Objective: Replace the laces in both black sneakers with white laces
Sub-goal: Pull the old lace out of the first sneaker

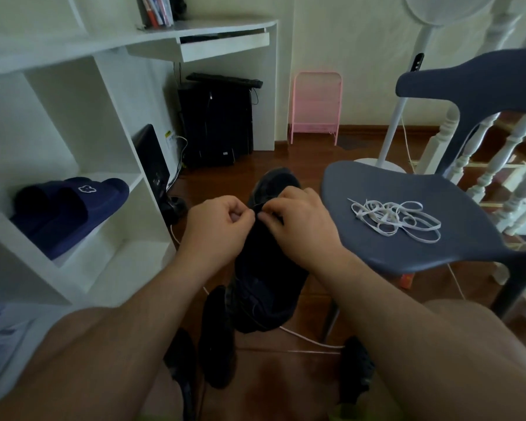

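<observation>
I see both hands on the black sneaker [268, 268] held between my knees: left hand [217, 229] and right hand [301, 223] each pinch its dark lace. The white laces [395, 218] lie tangled on the grey chair [392, 183] seat beside it.

- A room in a home, by its look a study or bedroom corner.
- A white table [213, 25] with a pull-out tray stands by the wall, books [158, 9] upright on top and a black computer tower [216, 123] beneath it.
- White shelves [110, 165] beside it hold dark blue slippers [73, 208].
- The floor [310, 153] is polished brown wood.
- A grey chair [407, 189], a white standing fan [407, 95], a pink wire rack [316, 107] and turned white stair balusters [495, 165] complete the domestic setting.
</observation>
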Demonstrator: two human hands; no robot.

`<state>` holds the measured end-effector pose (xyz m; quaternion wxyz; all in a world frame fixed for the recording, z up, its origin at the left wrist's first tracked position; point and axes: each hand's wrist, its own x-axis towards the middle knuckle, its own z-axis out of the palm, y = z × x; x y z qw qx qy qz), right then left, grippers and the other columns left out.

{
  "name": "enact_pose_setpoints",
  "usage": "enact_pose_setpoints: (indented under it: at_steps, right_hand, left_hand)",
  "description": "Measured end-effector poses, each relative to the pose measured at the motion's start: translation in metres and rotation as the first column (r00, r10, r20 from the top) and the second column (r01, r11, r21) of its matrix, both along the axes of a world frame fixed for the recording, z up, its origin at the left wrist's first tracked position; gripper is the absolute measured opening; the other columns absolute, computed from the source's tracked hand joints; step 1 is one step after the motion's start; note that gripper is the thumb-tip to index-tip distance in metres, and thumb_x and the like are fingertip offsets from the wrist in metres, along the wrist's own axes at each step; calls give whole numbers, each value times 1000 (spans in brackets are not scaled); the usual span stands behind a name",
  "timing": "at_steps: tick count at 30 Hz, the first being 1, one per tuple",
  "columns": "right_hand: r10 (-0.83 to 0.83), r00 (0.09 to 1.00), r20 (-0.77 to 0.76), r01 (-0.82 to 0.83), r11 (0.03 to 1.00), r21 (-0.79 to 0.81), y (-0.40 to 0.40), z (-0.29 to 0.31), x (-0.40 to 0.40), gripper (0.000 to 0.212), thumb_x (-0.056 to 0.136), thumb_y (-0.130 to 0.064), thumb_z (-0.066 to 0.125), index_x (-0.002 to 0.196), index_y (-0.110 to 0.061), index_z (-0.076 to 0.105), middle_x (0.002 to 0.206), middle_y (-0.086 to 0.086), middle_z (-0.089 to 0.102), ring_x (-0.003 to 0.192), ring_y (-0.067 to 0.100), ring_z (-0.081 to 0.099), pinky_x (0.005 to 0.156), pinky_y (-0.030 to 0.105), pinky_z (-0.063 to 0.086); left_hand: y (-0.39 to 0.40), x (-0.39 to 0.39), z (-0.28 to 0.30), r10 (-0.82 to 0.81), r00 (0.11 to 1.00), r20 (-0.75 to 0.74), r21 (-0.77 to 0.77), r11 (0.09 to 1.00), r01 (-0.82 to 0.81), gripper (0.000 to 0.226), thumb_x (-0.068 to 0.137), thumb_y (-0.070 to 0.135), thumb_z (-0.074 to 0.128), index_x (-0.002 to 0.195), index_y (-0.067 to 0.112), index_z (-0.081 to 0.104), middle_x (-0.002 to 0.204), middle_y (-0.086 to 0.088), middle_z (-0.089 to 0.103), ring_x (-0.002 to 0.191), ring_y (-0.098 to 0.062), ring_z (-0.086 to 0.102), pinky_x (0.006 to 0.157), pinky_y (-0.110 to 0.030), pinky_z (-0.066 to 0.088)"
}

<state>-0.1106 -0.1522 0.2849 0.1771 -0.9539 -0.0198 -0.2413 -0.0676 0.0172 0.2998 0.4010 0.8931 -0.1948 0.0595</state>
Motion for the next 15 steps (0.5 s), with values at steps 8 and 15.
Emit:
enact_pose_setpoints:
  at_steps: [8, 15]
  right_hand:
    - [-409, 869, -280, 477, 843, 249, -65, 13, -4, 21, 92, -20, 59, 77, -9, 68, 79, 11, 66, 84, 34, 63, 72, 38, 51]
    - [-480, 741, -469, 581, 809, 89, -75, 9, -7, 12, 87, -15, 53, 88, -6, 60, 90, 14, 59, 76, 31, 53, 65, 33, 40]
  left_hand:
    - [15, 11, 5, 87, 996, 26, -48, 995, -86, 18, 95, 31, 68, 79, 25, 74, 70, 6, 69, 70, -8, 64, 66, -30, 52]
    - [20, 12, 6, 111, 993, 31, -59, 992, -109, 19, 93, 29, 67, 76, 24, 73, 68, 5, 68, 69, -11, 65, 70, -35, 57]
